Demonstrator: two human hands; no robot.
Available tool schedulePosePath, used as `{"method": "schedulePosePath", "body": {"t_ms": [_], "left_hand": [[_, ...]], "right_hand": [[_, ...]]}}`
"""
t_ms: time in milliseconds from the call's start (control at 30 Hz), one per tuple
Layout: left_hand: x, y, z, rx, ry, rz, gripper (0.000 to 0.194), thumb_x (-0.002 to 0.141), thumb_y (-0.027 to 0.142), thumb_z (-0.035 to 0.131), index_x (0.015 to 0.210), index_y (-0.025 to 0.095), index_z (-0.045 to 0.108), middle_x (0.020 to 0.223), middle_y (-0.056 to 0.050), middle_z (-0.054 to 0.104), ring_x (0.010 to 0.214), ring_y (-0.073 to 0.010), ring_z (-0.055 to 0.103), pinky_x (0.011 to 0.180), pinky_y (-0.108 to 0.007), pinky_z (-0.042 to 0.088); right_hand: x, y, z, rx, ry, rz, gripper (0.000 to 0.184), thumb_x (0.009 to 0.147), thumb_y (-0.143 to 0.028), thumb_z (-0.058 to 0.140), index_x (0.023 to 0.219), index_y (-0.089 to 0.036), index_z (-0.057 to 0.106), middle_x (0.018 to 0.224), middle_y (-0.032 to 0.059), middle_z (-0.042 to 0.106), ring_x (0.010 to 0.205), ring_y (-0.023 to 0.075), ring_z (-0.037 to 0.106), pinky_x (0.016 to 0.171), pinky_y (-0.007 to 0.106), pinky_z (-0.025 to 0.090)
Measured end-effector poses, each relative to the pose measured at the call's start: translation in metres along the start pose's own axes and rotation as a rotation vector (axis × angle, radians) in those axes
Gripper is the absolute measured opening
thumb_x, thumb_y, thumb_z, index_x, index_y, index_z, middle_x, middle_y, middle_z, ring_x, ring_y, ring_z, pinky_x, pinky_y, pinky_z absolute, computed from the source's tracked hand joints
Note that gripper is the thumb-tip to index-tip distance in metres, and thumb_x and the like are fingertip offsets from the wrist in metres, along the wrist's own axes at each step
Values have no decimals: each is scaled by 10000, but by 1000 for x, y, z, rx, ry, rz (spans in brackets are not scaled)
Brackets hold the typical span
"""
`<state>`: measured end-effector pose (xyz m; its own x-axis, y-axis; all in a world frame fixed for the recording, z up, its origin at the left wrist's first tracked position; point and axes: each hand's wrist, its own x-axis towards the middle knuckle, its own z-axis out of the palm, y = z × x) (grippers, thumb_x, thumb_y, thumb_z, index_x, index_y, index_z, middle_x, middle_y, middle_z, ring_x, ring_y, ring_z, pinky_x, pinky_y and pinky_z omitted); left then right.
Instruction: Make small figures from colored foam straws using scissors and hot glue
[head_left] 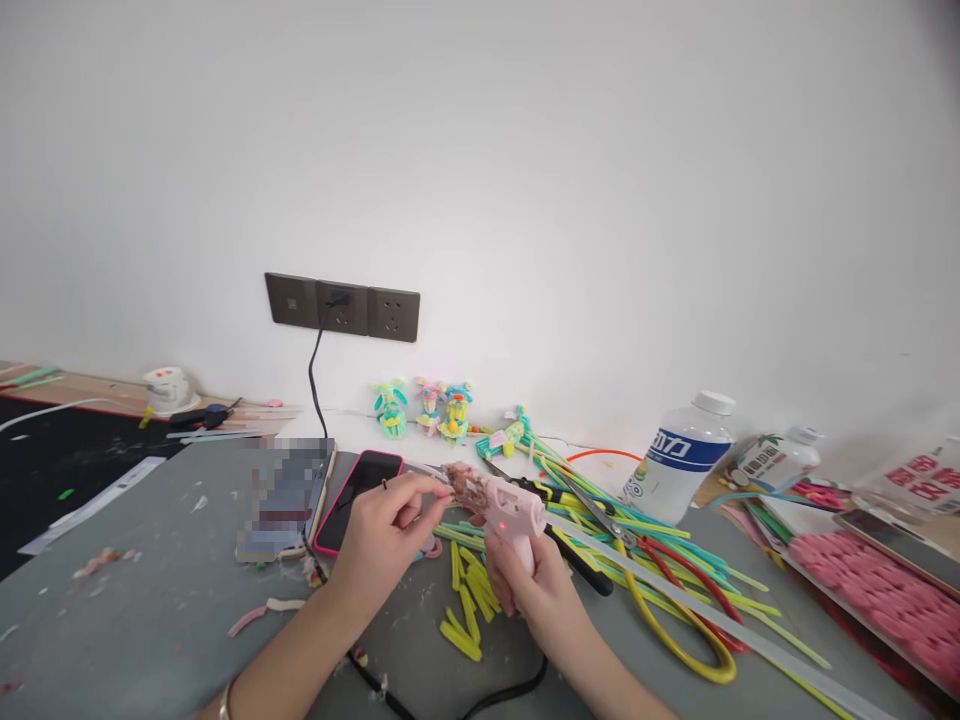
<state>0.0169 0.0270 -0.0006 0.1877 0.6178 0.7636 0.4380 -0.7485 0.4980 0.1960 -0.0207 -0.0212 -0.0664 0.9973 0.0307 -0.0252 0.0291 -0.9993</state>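
Note:
My right hand [529, 590] is wrapped around the handle of a pale pink hot glue gun [517, 515]. A long translucent glue stick [675, 590] runs out of its back toward the lower right. Brownish, crusted residue covers the gun's front end [466, 487]. Close to that nozzle, my left hand [397, 520] has thumb and forefinger pinched together; whatever sits between them is too small to make out. Below the gun lie several short yellow-green fuzzy stems [469, 600]. Black-handled pliers [577, 560] rest partly behind my right hand.
Scissors [675, 610] with yellow and red handles lie on long green stems [720, 575]. Behind stand small fuzzy figures [454, 415] and a bottle [686, 455]. Two phones [289, 500] [360, 500] lie left. A black cord [313, 385] hangs from the wall socket [343, 308].

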Motion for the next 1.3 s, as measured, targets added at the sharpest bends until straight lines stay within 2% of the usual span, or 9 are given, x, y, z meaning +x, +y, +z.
{"method": "schedulePosePath", "body": {"t_ms": [67,267,367,633,800,967,1167,1300], "left_hand": [[-1,0,0,1,5,19,84,889,166,605,830,189,660,555,96,269,455,-75,351,487,-174,317],[-3,-1,3,3,-21,16,99,902,196,604,837,192,680,554,88,287,461,-80,369,498,-180,336],[-4,-1,3,16,-25,12,119,906,204,598,830,190,688,547,86,294,458,-81,370,493,-182,336],[-3,-2,3,41,-1,57,98,901,178,606,845,176,686,559,84,315,471,-77,388,503,-176,354],[-2,-1,2,63,12,86,118,914,187,590,857,179,693,551,77,353,476,-81,400,504,-181,365],[-1,-1,1,93,-6,93,140,919,197,575,852,195,698,533,76,370,472,-82,398,504,-182,365],[0,2,1,166,-35,94,170,905,168,549,795,190,677,525,78,367,466,-80,398,508,-183,358],[0,4,1,167,-19,91,150,894,149,554,797,186,662,534,80,376,469,-77,395,505,-181,349]], "right_hand": [[-2,3,0,-43,-9,12,600,776,-686,630,995,-127,633,473,-86,385,411,86,324,394,225,289],[-4,12,1,-132,18,27,578,755,-727,618,819,-152,624,481,-59,401,425,96,341,408,242,287],[-4,10,2,-136,26,19,561,750,-722,631,803,-163,610,456,-60,408,411,100,344,405,243,277],[-6,11,2,-184,38,38,605,750,-752,600,847,-155,613,481,-54,415,433,111,358,420,249,296],[-8,10,2,-135,54,-2,532,782,-660,653,958,-158,653,487,-42,448,462,139,400,432,253,331],[-8,12,2,-112,73,-26,463,796,-605,672,948,-168,683,512,-11,506,521,176,480,461,265,392],[-8,13,1,-74,46,-38,416,817,-557,675,994,-180,684,513,-20,483,495,164,452,442,261,368],[-7,11,2,-103,41,-22,459,819,-583,659,1024,-171,669,509,-36,463,450,134,396,412,248,319]]}}
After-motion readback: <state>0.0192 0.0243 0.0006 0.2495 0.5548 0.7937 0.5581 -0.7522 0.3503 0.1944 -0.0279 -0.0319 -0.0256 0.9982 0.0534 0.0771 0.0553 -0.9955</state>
